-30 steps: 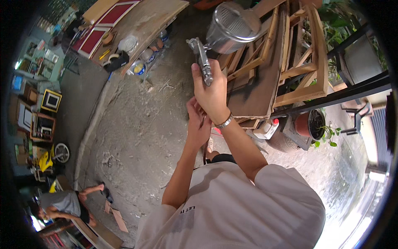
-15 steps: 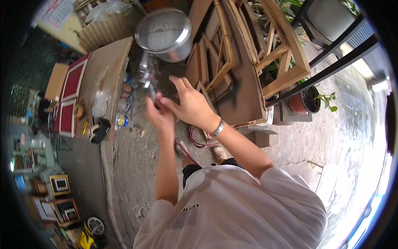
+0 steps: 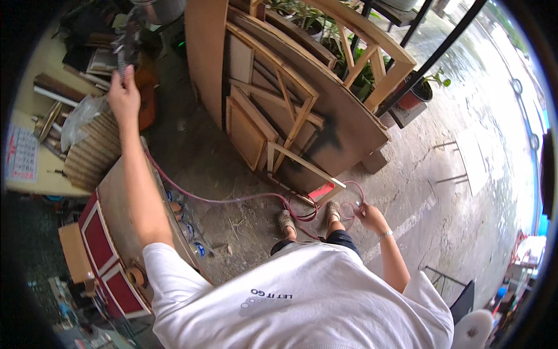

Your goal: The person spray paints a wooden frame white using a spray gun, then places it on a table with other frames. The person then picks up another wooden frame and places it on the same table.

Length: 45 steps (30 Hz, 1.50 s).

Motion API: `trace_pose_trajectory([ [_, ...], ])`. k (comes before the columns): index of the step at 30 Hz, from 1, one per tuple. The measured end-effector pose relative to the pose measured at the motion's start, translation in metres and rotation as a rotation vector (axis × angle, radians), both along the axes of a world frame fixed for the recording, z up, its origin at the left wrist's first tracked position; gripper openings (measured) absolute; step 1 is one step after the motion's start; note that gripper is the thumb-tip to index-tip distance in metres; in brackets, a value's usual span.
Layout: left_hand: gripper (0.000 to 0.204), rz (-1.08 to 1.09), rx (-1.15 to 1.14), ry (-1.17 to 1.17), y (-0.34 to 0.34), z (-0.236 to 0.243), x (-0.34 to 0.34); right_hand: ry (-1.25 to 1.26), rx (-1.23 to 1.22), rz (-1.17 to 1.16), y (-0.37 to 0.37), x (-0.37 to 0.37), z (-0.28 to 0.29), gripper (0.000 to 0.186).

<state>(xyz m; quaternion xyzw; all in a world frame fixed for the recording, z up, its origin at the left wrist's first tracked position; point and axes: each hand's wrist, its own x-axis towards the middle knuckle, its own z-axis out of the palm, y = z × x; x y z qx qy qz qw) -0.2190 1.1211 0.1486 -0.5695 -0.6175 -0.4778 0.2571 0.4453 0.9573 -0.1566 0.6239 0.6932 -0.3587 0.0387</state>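
My left hand [image 3: 124, 96], arm stretched out to the far left, is closed around the grey handle of a metal spray gun [image 3: 129, 41]. A round metal cup [image 3: 161, 10] sits by the gun at the top edge, partly cut off. Low on the right, my right hand [image 3: 372, 220] is pinched around a thin red hose [image 3: 353, 185], with a small pale bit at the fingertips. This hose loops beside my shoes and runs left across the floor until my left arm hides it.
Wooden frames and panels [image 3: 279, 99] lean together ahead of me. A bench with red panels [image 3: 102, 232] stands at left, with bottles [image 3: 197, 249] beside it. A potted plant [image 3: 415, 93] and black rails are at the upper right, and a white board [image 3: 472, 163] on thin legs at right.
My hands, close together at the spray gun before, are now far apart. The left carried the gun up and left; the right came down to the hose. The view has turned left.
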Motion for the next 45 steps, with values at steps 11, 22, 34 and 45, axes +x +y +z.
trace_pose_trajectory([
  [11,0.036,-0.344,-0.33,-0.123,0.13,-0.214,0.168,-0.013,-0.228,-0.681,-0.23,0.008,-0.047,0.039],
  [22,0.039,-0.344,-0.529,-0.322,0.175,-0.293,0.24,0.04,-0.452,-1.067,-0.363,-0.043,-0.05,0.041],
  [34,0.041,-0.303,-0.568,-0.335,0.176,-0.303,0.254,0.064,-0.322,-1.047,-0.351,-0.052,-0.086,0.041],
  [45,0.057,-0.259,-0.384,-0.21,0.158,-0.303,0.219,0.155,-0.354,-1.025,-0.367,-0.052,-0.111,0.033],
])
